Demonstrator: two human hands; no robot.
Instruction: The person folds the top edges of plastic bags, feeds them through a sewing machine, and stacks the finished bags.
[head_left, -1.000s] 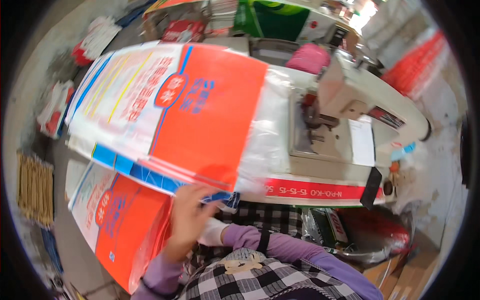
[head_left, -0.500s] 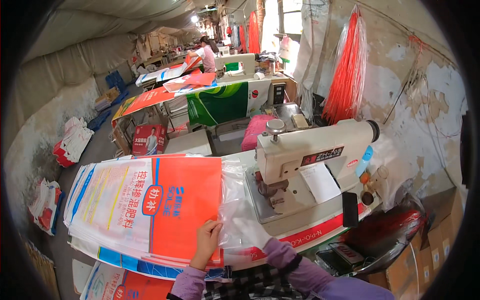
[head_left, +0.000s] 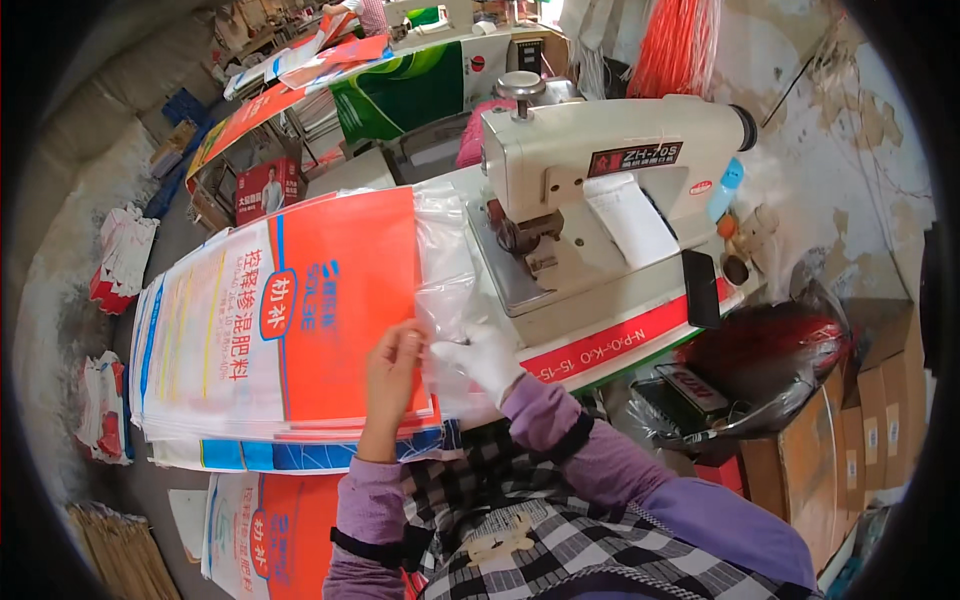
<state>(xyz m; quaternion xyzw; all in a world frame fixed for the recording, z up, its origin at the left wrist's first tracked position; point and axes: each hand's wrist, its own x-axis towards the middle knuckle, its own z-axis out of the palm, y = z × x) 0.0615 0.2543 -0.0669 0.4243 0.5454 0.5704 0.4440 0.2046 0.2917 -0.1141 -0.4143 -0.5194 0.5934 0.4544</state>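
A stack of orange-and-white printed sacks lies on the table in front of me, with a clear plastic liner sticking out past their right edge. My bare left hand is at the near right corner of the top sack, its fingers curled and pinched at the liner's edge. Close beside it, my right hand in a white glove has its thumb and fingers closed on the liner. The exact grip is partly hidden. To the right stands a cream sewing machine, apart from both hands.
A dark phone leans at the machine table's front edge. Cardboard boxes and a plastic-wrapped red bundle are at lower right. More sacks hang below the stack at left. A person works at a far table.
The view has tilted downward. My right hand, blurred over the liner before, has drawn in beside my left hand and closed its fingers. The left hand stays pinched at the sack's edge.
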